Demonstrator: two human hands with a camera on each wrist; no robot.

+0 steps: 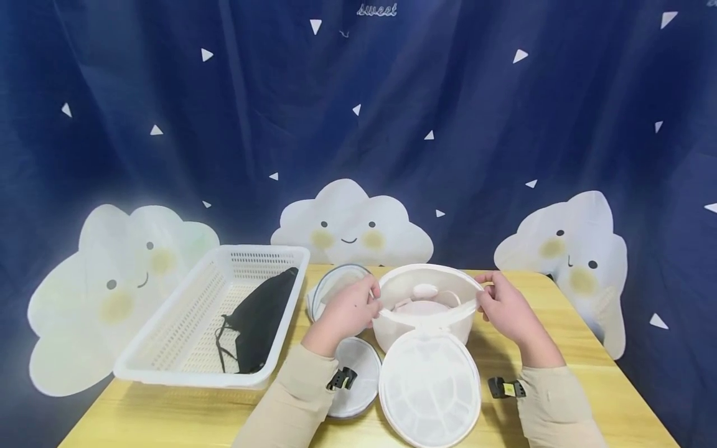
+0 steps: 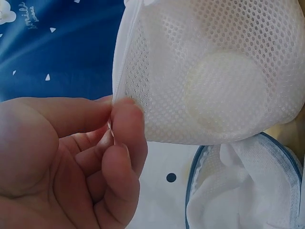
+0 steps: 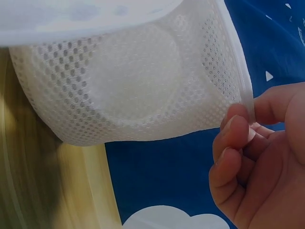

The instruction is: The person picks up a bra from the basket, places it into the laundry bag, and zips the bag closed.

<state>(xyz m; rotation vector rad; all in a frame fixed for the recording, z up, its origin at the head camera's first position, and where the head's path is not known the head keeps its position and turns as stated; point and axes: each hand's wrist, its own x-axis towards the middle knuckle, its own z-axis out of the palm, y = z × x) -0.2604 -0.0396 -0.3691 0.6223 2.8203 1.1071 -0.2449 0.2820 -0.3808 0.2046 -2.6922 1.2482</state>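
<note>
A round white mesh laundry bag (image 1: 386, 326) stands with its mouth open, its round lid (image 1: 430, 389) folded down toward me. My left hand (image 1: 348, 309) pinches the left side of its rim between thumb and fingers. On the opposite side, the rim is pinched by my right hand (image 1: 506, 306). Inside lie a pale pinkish piece (image 1: 420, 307) and a small white rounded piece (image 1: 426, 290); their kind is unclear. Through the mesh (image 2: 167, 95) in the left wrist view, a pale round shape shows. The right wrist view shows a similar round shape (image 3: 138, 71) behind the mesh.
A second mesh bag with blue-grey trim (image 2: 288, 157) stands behind my left hand, and a round lid (image 1: 358, 376) lies partly under my left forearm. At left, a white plastic basket (image 1: 185, 305) holds a black cloth item (image 1: 263, 317) with thin cords. A patterned blue curtain (image 1: 358, 143) hangs behind the table.
</note>
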